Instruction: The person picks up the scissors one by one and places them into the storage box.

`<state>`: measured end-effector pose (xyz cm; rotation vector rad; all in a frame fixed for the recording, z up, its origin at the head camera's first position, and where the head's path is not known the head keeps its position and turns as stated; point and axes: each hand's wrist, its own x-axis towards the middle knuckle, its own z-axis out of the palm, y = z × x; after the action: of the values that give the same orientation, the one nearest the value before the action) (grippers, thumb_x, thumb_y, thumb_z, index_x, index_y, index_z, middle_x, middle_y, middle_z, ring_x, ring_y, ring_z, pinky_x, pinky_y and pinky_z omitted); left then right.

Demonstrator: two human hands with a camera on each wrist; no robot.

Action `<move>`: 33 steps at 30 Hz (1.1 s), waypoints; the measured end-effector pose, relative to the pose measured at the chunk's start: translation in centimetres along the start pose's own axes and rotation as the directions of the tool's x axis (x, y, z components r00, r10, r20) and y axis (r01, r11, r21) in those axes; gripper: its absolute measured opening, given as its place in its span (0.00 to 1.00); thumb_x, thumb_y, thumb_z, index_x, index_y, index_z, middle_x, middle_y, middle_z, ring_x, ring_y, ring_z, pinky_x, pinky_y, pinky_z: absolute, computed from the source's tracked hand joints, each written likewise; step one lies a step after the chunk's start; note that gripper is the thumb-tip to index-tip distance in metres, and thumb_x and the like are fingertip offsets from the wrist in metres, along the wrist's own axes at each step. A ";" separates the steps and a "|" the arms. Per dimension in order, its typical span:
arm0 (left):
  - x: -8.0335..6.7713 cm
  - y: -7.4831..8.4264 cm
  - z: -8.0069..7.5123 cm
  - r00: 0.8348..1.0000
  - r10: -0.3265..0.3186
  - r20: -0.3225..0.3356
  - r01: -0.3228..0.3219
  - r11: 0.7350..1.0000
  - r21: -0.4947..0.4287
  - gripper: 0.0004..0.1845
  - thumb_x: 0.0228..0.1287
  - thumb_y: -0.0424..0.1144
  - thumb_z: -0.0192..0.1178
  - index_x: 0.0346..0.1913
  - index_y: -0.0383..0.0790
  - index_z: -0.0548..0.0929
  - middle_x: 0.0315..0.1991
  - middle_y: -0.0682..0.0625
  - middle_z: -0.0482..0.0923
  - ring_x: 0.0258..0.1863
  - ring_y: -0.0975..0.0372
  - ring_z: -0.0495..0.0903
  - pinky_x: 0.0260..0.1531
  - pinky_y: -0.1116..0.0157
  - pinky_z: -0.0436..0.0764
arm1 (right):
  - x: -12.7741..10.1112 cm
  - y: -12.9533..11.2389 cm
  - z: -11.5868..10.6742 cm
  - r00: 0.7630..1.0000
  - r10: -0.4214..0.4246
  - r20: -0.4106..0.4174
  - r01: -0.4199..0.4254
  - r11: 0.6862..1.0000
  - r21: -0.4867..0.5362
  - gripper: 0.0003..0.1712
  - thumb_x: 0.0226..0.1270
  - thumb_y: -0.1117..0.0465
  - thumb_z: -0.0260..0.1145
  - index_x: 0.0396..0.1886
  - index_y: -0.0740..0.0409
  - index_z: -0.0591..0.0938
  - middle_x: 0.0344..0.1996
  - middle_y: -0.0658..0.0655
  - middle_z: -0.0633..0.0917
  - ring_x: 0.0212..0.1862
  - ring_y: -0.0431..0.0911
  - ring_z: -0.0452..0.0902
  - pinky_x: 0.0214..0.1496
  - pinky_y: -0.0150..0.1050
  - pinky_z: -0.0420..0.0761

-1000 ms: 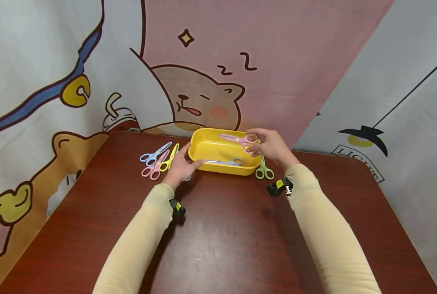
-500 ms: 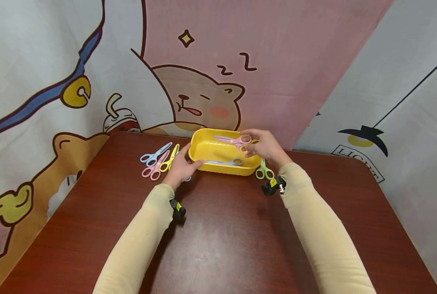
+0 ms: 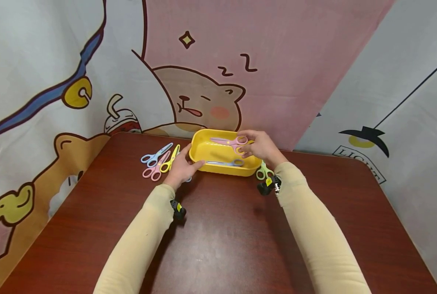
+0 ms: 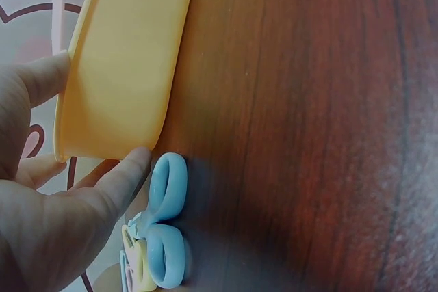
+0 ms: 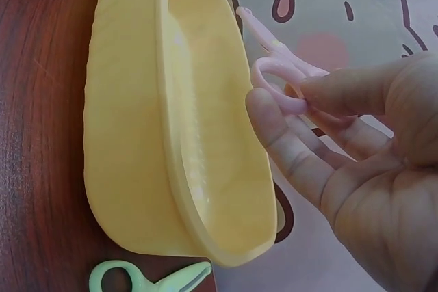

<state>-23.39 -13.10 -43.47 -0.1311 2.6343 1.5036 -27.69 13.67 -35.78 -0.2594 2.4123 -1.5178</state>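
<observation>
The right hand (image 3: 258, 145) pinches the pink scissors (image 3: 233, 143) by a handle loop, thumb and fingers drawn in, above the tray (image 3: 203, 149). The left hand (image 3: 181, 167) holds the tray's left end, thumb on the rim, mostly hiding a blue pair (image 4: 168, 189) from above. Lilac scissors (image 3: 236, 162) lie inside; green scissors (image 3: 264, 170) rest just right. Leftward on the desk (image 3: 218, 228): another blue pair (image 3: 157, 155), another pink pair (image 3: 155, 168), yellow scissors (image 3: 170, 159).

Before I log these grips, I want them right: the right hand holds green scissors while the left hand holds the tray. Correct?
Not quite: the right hand holds pink scissors, not green, as the right wrist view shows. The left hand does hold the tray.
</observation>
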 end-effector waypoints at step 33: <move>-0.1 0.0 0.0 1.000 0.000 0.002 0.000 1.000 0.000 0.48 0.70 0.48 0.68 0.84 0.43 0.51 0.81 0.41 0.55 0.73 0.48 0.68 0.73 0.52 0.68 | 1.8 0.5 1.9 0.996 0.074 0.046 -0.075 0.997 0.019 0.34 0.67 0.81 0.63 0.73 0.63 0.74 0.63 0.65 0.78 0.50 0.60 0.86 0.57 0.60 0.83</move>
<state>-23.32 -13.10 -43.48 -0.1291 2.6325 1.5036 -28.74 11.77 -37.27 -0.1950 2.3428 -1.4876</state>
